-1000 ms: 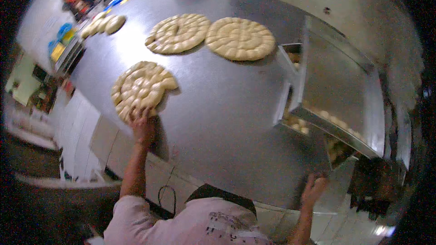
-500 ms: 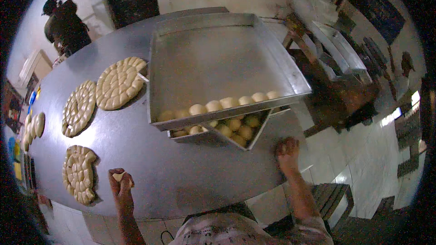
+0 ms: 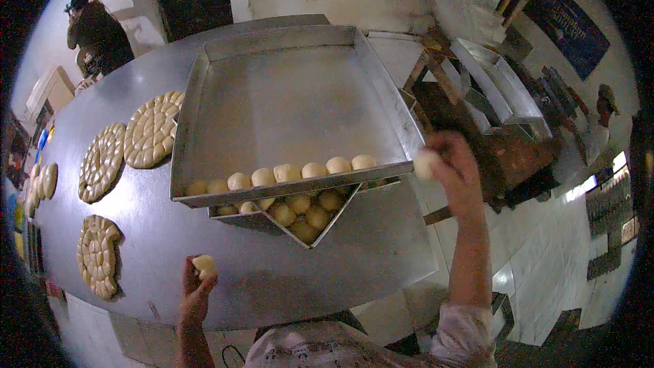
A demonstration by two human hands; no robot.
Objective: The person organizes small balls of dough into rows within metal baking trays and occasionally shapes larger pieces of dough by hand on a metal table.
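Note:
My left hand grips a small dough piece over the steel table. My right hand, blurred by motion, holds a dough ball beside the right corner of the large metal tray. Along that tray's near side lies a row of dough balls. Beneath it are askew trays holding several more balls. On the left rest coiled, segmented dough rounds, two farther back, and some longer dough lumps at the far edge.
A person in dark clothing stands beyond the table at upper left. To the right, a wooden stand and more metal trays stand by the tiled floor. Another person seems partly visible at the far right.
The view has swung right toward the trays. My left hand has left the dough round, now holding a piece. My right hand has risen from the table edge to the tray corner with a ball.

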